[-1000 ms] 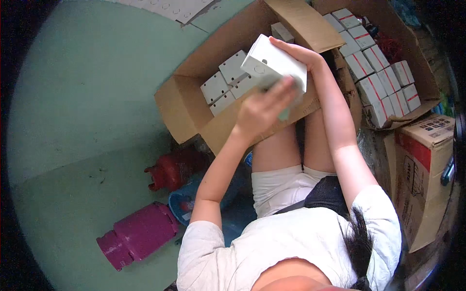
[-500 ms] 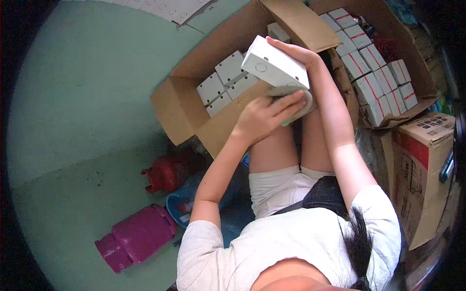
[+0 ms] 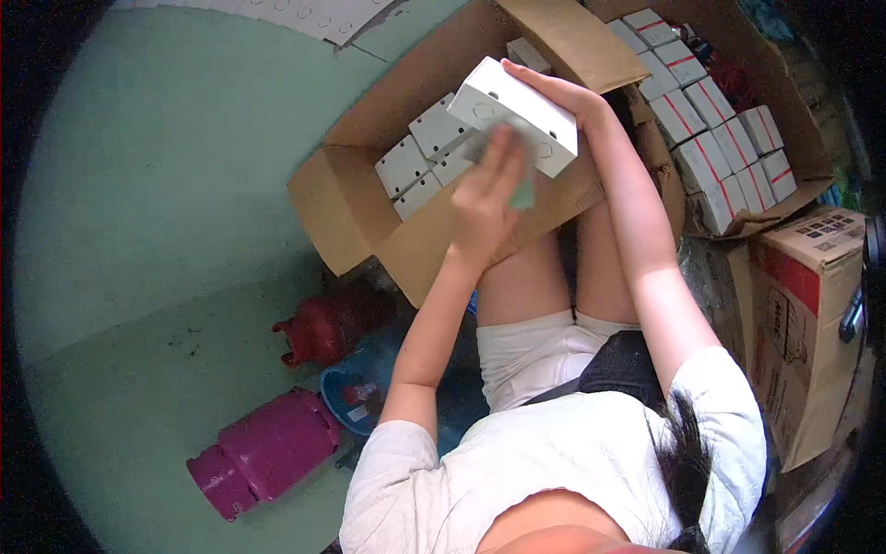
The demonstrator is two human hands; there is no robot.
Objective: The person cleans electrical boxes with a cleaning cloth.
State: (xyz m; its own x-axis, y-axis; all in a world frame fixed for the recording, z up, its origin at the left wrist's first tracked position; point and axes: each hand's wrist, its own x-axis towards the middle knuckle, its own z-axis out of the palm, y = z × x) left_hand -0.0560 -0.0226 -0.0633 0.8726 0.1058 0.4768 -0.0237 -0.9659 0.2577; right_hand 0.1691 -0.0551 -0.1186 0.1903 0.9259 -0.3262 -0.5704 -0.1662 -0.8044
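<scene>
Left hand [image 3: 484,198] had swung towards 10 o'clock, its fingers gripping a blurred grey-green pad [image 3: 523,193]; contact unclear; right hand's [image 3: 565,94] fingers held the white box [image 3: 528,102] over the open carton [image 3: 406,258].

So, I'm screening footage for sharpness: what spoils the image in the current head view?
Head view: motion blur smears the left hand and the flat grey-green pad; the white rectangular box looks sharper; the corners go black, and lens distortion bows the outer scene.
</scene>
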